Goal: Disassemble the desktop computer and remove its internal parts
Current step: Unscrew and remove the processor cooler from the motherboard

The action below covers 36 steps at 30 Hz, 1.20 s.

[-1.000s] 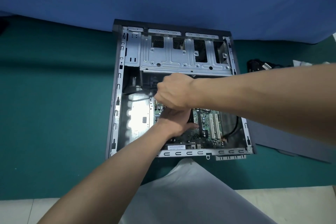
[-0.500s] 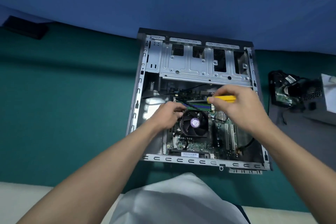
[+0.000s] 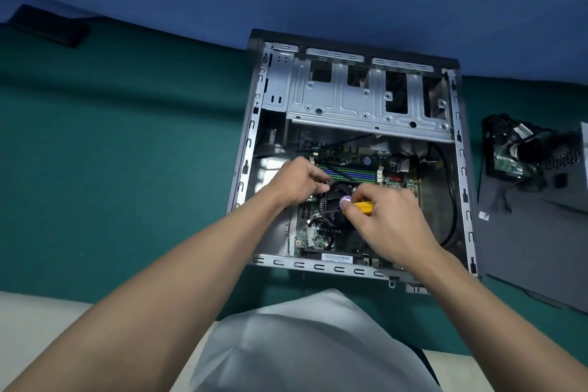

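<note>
The open desktop case [image 3: 248, 149] lies on its side on the green cloth, its green motherboard [image 3: 359, 156] exposed. In the middle of the board sits a black CPU cooler fan [image 3: 334, 200] with a purple hub. My left hand [image 3: 299, 183] has its fingers curled at the fan's upper left corner. My right hand [image 3: 388, 223] grips a yellow-handled screwdriver [image 3: 362, 206] right over the fan; its tip is hidden. Blue and green memory slots [image 3: 350, 172] run just beyond the fan.
A silver drive cage [image 3: 366, 99] spans the case's far end. Right of the case lie removed parts with cables [image 3: 521, 153] and a dark side panel [image 3: 537, 251]. A black object [image 3: 47, 25] rests far left. My knee in light cloth [image 3: 305, 344] is below.
My right hand with the screwdriver has come down and left from the memory slots to over the fan. My left hand stays at the fan's upper left corner.
</note>
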Tool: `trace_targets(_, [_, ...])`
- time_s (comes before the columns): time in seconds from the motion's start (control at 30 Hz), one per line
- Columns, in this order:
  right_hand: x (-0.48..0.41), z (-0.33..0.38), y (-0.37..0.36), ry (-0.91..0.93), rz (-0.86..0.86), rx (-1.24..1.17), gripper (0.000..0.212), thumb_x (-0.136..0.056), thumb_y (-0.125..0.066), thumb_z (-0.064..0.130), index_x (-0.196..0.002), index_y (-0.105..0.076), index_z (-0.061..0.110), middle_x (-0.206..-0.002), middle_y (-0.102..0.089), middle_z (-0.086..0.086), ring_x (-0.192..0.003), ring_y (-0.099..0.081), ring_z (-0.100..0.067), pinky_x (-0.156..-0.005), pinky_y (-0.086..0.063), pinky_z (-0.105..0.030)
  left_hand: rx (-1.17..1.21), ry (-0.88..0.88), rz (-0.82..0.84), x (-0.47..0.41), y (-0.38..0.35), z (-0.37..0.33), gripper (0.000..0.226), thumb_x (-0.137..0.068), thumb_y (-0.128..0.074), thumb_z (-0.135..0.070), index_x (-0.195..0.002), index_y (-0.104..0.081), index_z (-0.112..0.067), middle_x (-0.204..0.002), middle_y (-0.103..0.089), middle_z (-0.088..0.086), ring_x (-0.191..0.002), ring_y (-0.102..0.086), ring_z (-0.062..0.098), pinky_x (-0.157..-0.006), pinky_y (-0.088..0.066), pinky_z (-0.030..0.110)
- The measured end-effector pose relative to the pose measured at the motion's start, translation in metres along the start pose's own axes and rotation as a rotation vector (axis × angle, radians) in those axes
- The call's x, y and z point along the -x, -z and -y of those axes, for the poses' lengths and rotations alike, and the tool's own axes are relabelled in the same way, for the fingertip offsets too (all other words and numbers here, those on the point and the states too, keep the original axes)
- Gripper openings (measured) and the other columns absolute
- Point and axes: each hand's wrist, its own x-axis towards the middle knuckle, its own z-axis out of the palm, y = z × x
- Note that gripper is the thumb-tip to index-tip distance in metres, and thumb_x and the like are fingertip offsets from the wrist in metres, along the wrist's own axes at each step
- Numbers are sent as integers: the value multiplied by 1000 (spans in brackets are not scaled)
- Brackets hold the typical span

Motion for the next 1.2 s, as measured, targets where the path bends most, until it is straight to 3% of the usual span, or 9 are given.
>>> trace_targets(0.1, [0,3,-4,17,12,28,20,-89,-58,41,-82,-65,23,-56,-59,1,-57,-53,-21,-60,-46,-33,16,13,-20,2,-2,1,32,-85,-74,-24,-117,-71,-20,-124,-66,3,-112,-60,17,-102,-42,29])
trace_targets(0.27, [-2,5,-6,3,64,62,20,-89,-56,41,-84,-64,23,-59,-59,0,-60,-55,-23,-62,-49,-36,-10,11,-29,2,0,-2,31,-87,-72,-26,-118,-70,-22,-122,-68,3,-111,-61,19,-101,-47,36])
trace_targets(0.63, [-4,10,-9,-1,49,82,18,-88,-56,41,-77,-59,27,-54,-57,1,-59,-54,-24,-62,-49,-36,175,25,-62,9,-13,4,32,-90,-68,-16,-122,-67,-16,-126,-66,5,-114,-60,19,-105,-44,41])
trace_targets(0.93, [-4,10,-7,-23,49,98,19,-89,-55,42,-75,-53,29,-55,-58,0,-62,-56,-25,-61,-49,-37,167,38,-73,8,-13,4,31,-89,-69,-21,-120,-68,-22,-127,-65,1,-116,-59,19,-106,-43,40])
trace_targets(1.1, [-10,21,-6,-118,111,222,37,-89,-49,44,-66,-54,16,-57,-50,-4,-63,-53,-31,-58,-45,-34,155,45,-77,8,-13,3,30,-89,-70,-22,-119,-69,-23,-124,-67,1,-112,-61,19,-104,-45,38])
trace_targets(1.2, [-22,32,-1,-118,230,300,42,-91,-49,45,-62,-45,15,-59,-42,0,-55,-46,-21,-53,-37,-28,136,43,-67,8,-10,2,30,-89,-70,-23,-118,-69,-24,-127,-65,1,-115,-60,20,-104,-44,38])
